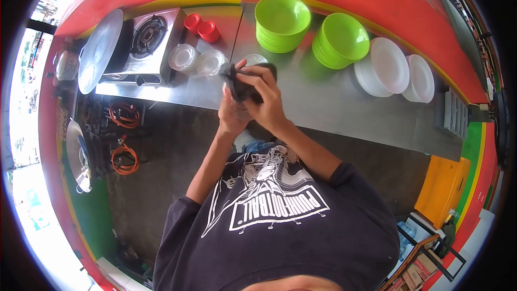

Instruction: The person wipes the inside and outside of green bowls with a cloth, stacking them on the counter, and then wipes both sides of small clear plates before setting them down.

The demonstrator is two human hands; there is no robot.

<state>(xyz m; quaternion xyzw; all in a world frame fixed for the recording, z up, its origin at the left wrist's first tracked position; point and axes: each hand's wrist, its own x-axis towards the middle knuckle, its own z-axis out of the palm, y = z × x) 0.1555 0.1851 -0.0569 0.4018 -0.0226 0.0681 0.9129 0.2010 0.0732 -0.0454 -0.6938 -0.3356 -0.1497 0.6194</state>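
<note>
In front of my chest, at the counter's near edge, both hands are closed around a bunched dark cloth (245, 84). My left hand (233, 114) grips it from below and the left side, thumb up. My right hand (267, 99) wraps over it from the right with bent fingers. Something clear seems to sit between the palms under the cloth, but the hands mostly hide it. Just beyond the hands stands a clear glass dish (256, 59). To the left are two groups of clear dishes, one stack (183, 57) beside another stack (211, 63).
On the steel counter (344, 99) stand two stacks of green bowls (283, 16), white bowls (381, 67), red cups (208, 31) and a gas stove (148, 37) with a large metal lid (100, 51). Orange hoses (125, 159) hang at left; an orange box (441, 186) is at right.
</note>
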